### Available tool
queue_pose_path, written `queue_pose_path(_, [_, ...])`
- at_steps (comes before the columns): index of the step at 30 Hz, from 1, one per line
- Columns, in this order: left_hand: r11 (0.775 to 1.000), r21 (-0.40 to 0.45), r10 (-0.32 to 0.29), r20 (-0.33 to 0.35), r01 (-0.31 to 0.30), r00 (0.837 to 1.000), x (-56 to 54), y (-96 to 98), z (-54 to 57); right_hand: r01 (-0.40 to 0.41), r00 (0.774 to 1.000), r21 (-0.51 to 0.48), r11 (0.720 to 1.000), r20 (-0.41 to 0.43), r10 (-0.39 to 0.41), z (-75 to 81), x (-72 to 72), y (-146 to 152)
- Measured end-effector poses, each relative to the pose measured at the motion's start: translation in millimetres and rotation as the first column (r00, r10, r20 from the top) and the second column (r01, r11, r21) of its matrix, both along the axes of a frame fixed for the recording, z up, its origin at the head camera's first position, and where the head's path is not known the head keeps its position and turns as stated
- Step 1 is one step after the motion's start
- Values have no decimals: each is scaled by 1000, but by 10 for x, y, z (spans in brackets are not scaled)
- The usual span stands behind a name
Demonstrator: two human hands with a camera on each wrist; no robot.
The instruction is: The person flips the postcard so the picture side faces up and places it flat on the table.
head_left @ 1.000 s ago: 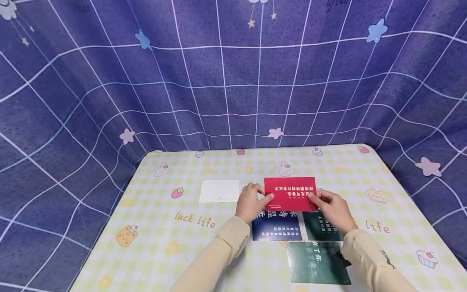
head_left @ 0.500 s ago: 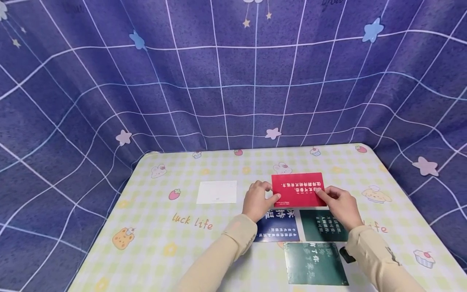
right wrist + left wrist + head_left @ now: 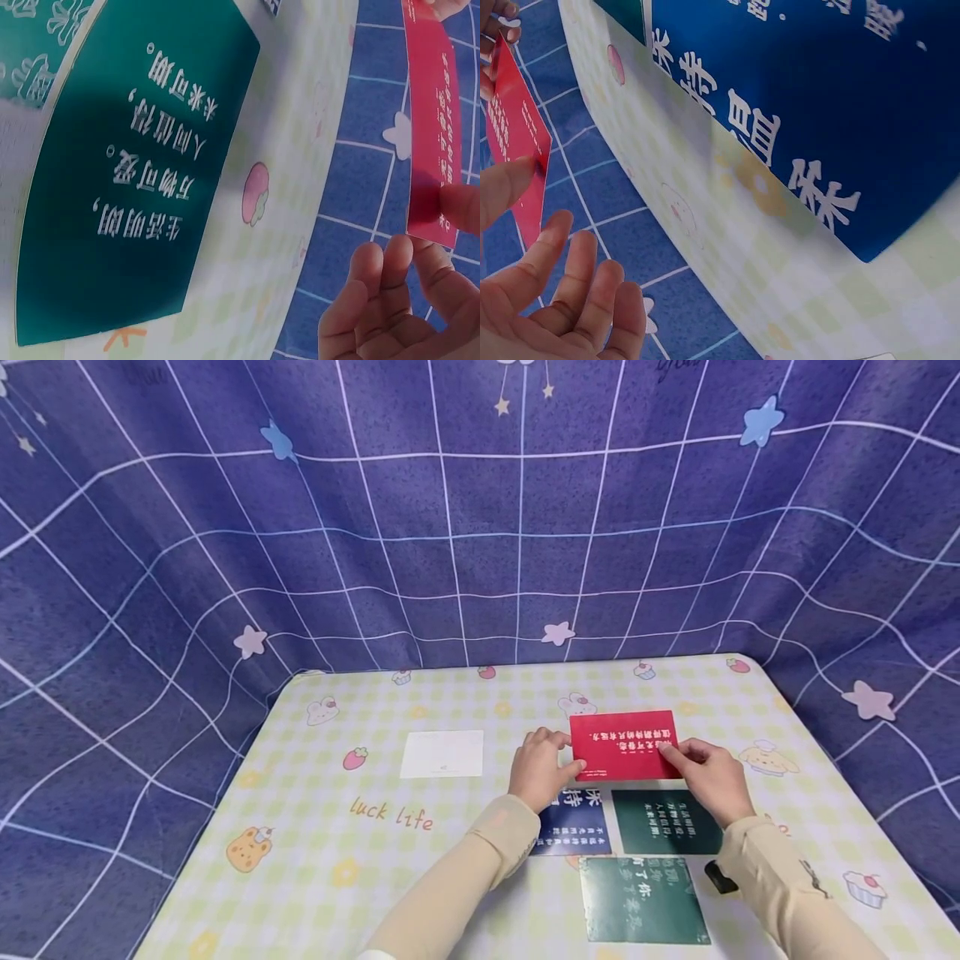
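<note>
Between both hands a red card (image 3: 624, 746) with white writing is held above the table, tilted up. My left hand (image 3: 542, 770) pinches its left edge, thumb in front. At the right edge my right hand (image 3: 712, 779) pinches it between thumb and forefinger, the other fingers loosely bent in the right wrist view. Below the red card lie a blue card (image 3: 573, 828), partly hidden by the left hand and sleeve, and a dark green card (image 3: 663, 821). Closer to the front is another green card (image 3: 643, 902) with larger writing.
A white card (image 3: 442, 753) lies on the table to the left of the hands. A small black object (image 3: 721, 877) sits beside the right sleeve. The checked tablecloth (image 3: 300, 827) ends at a blue curtain (image 3: 480, 527) behind and at the sides.
Both hands have carried the red card to the right and slightly away, uncovering more of the dark green card. The black object by the right sleeve has come into fuller view.
</note>
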State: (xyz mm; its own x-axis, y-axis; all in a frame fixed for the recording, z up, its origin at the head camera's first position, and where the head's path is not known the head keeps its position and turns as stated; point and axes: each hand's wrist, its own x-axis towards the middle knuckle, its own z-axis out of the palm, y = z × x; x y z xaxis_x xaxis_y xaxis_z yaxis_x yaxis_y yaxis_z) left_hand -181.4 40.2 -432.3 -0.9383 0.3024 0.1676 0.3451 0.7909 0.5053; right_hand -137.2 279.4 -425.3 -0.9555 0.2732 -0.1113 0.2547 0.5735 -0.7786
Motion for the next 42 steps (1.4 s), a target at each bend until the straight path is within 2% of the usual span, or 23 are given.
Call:
queue_pose_path(10, [997, -77, -27, 7, 28, 1000, -5, 158, 29, 10, 1000, 13, 1000, 18, -10, -24, -29, 165])
queue_pose_path(15, [992, -125, -23, 25, 26, 999, -10, 235, 31, 24, 999, 3, 1000, 37, -24, -32, -42, 219])
queue_pose_path(22, [987, -158, -11, 41, 18, 999, -38, 356, 14, 49, 999, 42, 998, 22, -49, -57, -81, 300])
queue_pose_path(33, [977, -211, 12, 14, -9, 1000, -88, 510, -105, 63, 995, 64, 996, 67, -67, -129, -124, 375])
queue_pose_path(38, [971, -238, 22, 29, -14, 999, -100, 559, -164, 55, 995, 116, 992, 75, -64, -167, -140, 392])
queue_pose_path(42, [963, -268, 36, 38, -25, 999, -104, 603, -217, 44, 992, 136, 990, 113, -60, -208, -155, 404])
